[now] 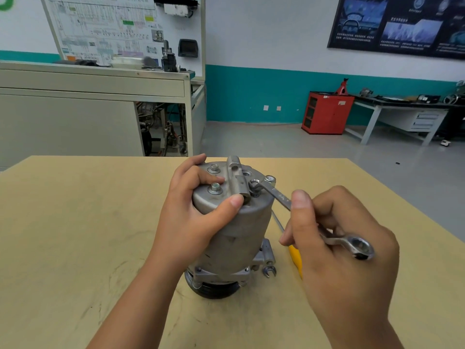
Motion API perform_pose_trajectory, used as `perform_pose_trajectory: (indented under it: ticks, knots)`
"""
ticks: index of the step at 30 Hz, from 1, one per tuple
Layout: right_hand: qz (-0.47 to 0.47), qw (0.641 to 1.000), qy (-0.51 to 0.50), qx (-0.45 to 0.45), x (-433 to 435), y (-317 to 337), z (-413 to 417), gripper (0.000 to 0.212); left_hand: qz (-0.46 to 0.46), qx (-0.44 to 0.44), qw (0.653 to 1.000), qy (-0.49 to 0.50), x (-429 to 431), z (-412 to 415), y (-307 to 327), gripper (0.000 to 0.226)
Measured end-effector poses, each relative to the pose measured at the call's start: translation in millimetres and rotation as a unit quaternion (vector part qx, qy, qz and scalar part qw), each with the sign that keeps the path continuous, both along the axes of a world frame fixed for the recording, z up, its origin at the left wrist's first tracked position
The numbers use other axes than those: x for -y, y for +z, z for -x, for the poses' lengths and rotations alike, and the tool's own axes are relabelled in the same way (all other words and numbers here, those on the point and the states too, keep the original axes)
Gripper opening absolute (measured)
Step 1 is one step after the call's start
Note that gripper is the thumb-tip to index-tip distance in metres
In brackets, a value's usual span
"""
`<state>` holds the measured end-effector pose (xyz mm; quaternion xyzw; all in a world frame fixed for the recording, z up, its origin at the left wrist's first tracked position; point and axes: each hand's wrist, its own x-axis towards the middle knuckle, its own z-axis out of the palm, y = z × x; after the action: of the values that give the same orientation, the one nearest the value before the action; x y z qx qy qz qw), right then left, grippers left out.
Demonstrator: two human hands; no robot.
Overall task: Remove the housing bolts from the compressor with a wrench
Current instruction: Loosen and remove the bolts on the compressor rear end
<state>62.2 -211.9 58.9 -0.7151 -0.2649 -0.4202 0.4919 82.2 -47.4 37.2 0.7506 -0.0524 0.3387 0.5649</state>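
Looking heavy and rigid, the compressor (235,235) was gripped round its top by the left hand (191,215); the slick wrench (276,195) was pinched mid-shaft by the right hand (339,263)

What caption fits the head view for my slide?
Left hand steadies the upright compressor while the right hand fits a wrench on a top bolt.

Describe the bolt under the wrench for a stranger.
Find the grey compressor on the tan table. Right of its top bracket sit a far bolt and a nearer bolt. Pick the nearer, the only one inside the open end of the wrench.
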Motion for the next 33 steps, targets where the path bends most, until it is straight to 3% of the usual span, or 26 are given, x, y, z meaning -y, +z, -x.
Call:
perform_pose_trajectory:
  ticks: [5,10,14,18,20,23,25,29,33]
  knots:
    - [0.058,0.998,-0.024,0.006,-8,3,10,0.038,-0.005,0.001,1.000,0.005,0,0,0,0.039]
    - [-0.068,0.987,0.074,-0.128,9,7,0,0.035,-0.002,-0.004,1.000,0.002,1,1,0,0.038]
    - [-0.172,0.936,0.170,-0.256,23,6,-24,0.022,0.004,-0.004,1.000,0.001,1,1,0,0.040]
    - [-0.305,0.845,0.258,-0.356,22,2,-56,0.021,0.006,-0.001,1.000,-0.001,1,2,0,0.039]
    - [-0.321,0.833,0.255,-0.372,16,4,-70,0.023,0.008,-0.001,1.000,-0.002,0,4,-1,0.038]
    - [-0.283,0.857,0.215,-0.373,0,11,-90,0.014,0.012,0.002,1.000,-0.003,-1,5,-1,0.038]
    - [-0.246,0.871,0.194,-0.378,-14,15,-104,0.023,0.012,0.005,1.000,-0.002,-3,6,-2,0.038]
    - [-0.097,0.897,0.188,-0.388,-38,28,-123,0.027,0.014,0.011,1.000,-0.006,-5,7,-2,0.037]
    - [0.015,0.883,0.249,-0.397,-52,38,-131,0.030,0.017,0.007,1.000,-0.015,-7,8,-1,0.037]
